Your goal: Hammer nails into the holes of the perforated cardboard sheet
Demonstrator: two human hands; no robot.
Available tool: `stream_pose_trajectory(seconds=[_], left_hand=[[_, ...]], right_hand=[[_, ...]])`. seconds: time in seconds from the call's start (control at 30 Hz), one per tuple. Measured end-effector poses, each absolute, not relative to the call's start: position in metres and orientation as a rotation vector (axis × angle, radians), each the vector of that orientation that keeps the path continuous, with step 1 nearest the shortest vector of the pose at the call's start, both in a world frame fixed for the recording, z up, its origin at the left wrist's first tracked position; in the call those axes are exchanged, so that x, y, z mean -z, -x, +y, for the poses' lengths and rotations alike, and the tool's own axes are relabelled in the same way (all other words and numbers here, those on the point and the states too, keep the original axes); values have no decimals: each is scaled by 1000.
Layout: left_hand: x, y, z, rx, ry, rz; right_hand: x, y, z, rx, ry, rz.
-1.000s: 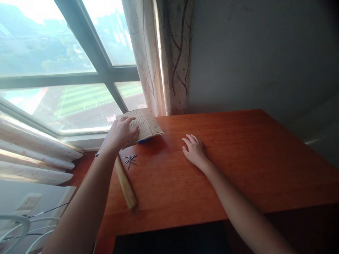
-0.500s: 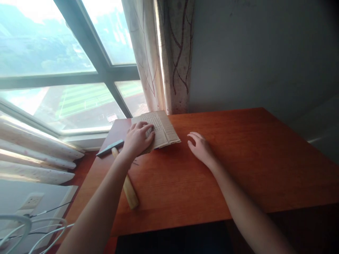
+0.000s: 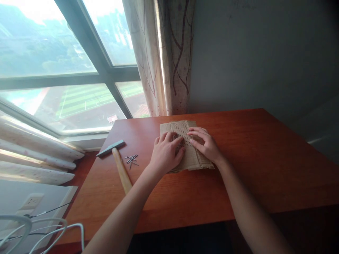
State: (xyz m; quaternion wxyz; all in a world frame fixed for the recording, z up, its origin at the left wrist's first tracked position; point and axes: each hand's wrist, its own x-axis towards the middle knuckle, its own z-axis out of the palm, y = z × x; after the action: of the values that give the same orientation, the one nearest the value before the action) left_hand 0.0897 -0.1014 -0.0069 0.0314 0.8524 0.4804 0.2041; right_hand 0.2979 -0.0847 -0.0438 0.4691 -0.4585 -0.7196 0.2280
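A flat piece of layered cardboard lies on the table, with a panel of small dark holes or dots in its middle. My left hand grips it from above, fingers bent over the dotted panel and thumb to the right. What is under that palm is hidden. Over the right part of the cardboard rests my right hand, its fingers stretched and thumb apart. To the left, a hammer with a wooden handle lies flat, partly behind my left forearm. Several loose nails are heaped beside it.
The reddish-brown wooden table reaches far to the right. A window and a patterned curtain stand behind it. At the lower left are white cables and a wall socket.
My left hand has moved right and nearer to me along with the cardboard, uncovering the nails. My right hand, apart from the cardboard before, now touches it.
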Motion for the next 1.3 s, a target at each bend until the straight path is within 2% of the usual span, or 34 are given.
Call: stream_pose_trajectory(seconds=[0.67, 0.87, 0.93, 1.03, 1.17, 1.3], left_hand=[[6, -76, -114, -834, -2472, 1400], [8, -33, -124, -1012, -2316, 1556], [8, -11, -124, -934, -2257, 1768], [5, 22, -124, -587, -2181, 2120], [3, 49, -126, -166, -2047, 2356], [6, 52, -131, -18, -1955, 2344]], right_hand=[[49, -298, -85, -603, 1156, -1853], [50, -306, -81, -685, 1110, -1609], [57, -311, -75, -677, 1139, -1355], [73, -318, -63, -711, 1311, -1075], [91, -323, -52, -722, 1432, -1103], [92, -324, -53, -651, 1535, -1189]])
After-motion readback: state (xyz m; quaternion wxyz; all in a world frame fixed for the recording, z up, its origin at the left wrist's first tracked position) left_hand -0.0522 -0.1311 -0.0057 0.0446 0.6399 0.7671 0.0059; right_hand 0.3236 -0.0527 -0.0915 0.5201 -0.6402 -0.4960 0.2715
